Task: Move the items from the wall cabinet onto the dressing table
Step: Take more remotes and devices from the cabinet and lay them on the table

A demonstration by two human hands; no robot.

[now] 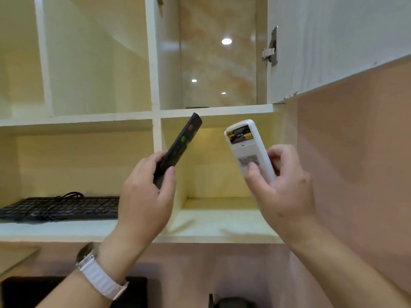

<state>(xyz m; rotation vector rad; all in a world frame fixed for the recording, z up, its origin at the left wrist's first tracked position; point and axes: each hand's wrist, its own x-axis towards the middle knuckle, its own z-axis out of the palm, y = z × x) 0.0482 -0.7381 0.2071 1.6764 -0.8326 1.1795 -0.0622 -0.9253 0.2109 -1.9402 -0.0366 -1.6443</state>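
My left hand (146,192) grips a long black remote (180,145) with coloured buttons, tilted up to the right. A white remote (246,147) is held in my right hand (284,185), back side towards me, its battery bay uncovered with two batteries showing. Both remotes are raised in front of the lower right compartment of the white wall cabinet (155,116). In the lower left compartment lies a black keyboard (62,207) with its cable coiled on top.
The cabinet door (333,45) stands open at the upper right, hinge visible. A thin dark thing (196,107) lies on the upper right shelf, barely seen. Dark objects (231,303) show at the bottom edge below the cabinet. A watch sits on my left wrist.
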